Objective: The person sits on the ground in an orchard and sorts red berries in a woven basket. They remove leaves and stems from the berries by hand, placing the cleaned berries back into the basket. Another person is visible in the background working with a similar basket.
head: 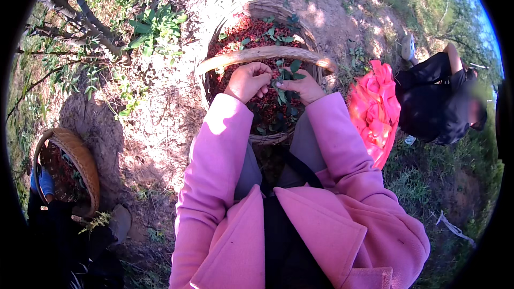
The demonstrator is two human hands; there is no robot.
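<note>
A woven wicker basket (257,140) with a thick arched handle (257,54) stands before me, between my knees. Small red berries (241,34), mixed with green leaves, fill much of it. Just on my side of the handle, my right hand (303,87) grips a leafy green sprig (283,93) between thumb and fingers. My left hand (251,82) is beside the sprig, with fingers curled and thumb and fingertips close together near some berries. Whether anything small is pinched there is too fine to see. Both hands are bare, above the basket's contents.
A crumpled coral-red cloth or bag (373,112) lies right of the basket. Further right sits a person in dark clothes (433,96). At lower left, another person's blue-gloved hand (46,182) is at a second wicker basket (94,172). Bare branches (92,24) reach in at upper left.
</note>
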